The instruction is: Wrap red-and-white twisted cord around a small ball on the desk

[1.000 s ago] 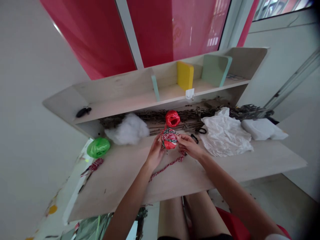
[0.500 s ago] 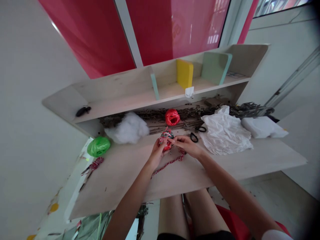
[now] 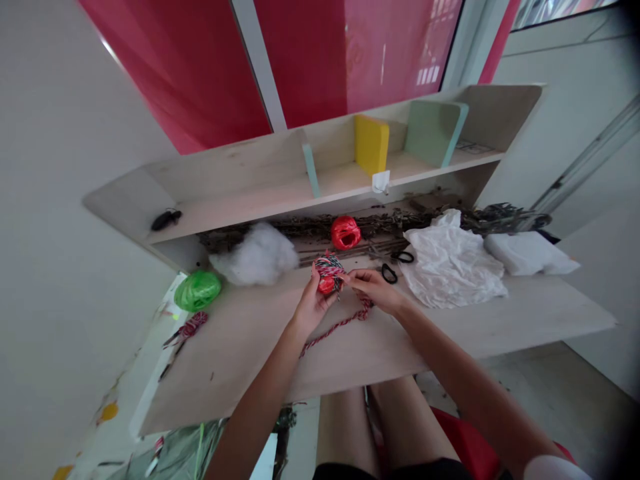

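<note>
Over the desk, my left hand point(image 3: 310, 308) is wrapped round a bundle of red, white and dark green twisted cord point(image 3: 330, 267), with shiny red material showing at its lower side. My right hand point(image 3: 376, 291) is closed in a pinch at the bundle's right edge, on what looks like a strand of that cord; the fingertips partly hide it. Below the hands, a red-and-white twisted cord point(image 3: 330, 331) lies along the desk top and bunches up under my right hand. Just beyond my right hand are black-handled scissors point(image 3: 389, 273).
A red ball of plastic twine point(image 3: 346, 233) sits behind the bundle. White stuffing point(image 3: 260, 257), a green twine ball point(image 3: 197, 291) and wound cord point(image 3: 193, 325) are on the left. Crumpled white plastic point(image 3: 453, 263) lies right. Dried stems point(image 3: 315, 230) run beneath the shelf point(image 3: 240, 213).
The bundle has turned and tilted in my left hand, whose fingers have loosened to show more of its red lower side. My right hand stays at its right edge.
</note>
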`<state>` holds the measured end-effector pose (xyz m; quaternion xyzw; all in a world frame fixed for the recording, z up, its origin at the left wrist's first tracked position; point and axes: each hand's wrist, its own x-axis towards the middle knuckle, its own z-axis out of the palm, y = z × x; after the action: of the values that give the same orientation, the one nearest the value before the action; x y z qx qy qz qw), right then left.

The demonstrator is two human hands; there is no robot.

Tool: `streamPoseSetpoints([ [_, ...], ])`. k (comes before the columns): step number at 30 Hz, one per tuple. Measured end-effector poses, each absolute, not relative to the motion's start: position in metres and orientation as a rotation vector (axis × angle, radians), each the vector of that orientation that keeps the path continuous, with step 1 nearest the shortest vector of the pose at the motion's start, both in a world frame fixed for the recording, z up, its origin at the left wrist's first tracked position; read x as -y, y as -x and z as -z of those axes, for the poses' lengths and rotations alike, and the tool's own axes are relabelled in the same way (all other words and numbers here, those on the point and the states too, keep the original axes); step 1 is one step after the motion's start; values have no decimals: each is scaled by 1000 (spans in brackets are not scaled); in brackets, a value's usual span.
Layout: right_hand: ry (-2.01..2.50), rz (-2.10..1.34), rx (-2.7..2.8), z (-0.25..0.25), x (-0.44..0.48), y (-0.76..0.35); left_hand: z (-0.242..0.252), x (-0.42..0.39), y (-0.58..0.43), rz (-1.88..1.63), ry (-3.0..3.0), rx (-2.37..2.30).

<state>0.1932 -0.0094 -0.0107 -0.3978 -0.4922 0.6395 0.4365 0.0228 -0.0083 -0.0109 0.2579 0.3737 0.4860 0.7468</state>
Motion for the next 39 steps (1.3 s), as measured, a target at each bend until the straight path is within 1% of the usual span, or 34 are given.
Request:
streamPoseSetpoints([
  [10, 956, -1596, 1232, 17, 8, -196, 9, 8, -24, -1147, -615, -787],
  [18, 965, -1605, 1120, 13, 7, -194, 5, 10, -25, -1045, -569, -855],
  [39, 1023, -1558, 1118, 18, 3, -195, -6, 7, -23, -994, -350, -832],
])
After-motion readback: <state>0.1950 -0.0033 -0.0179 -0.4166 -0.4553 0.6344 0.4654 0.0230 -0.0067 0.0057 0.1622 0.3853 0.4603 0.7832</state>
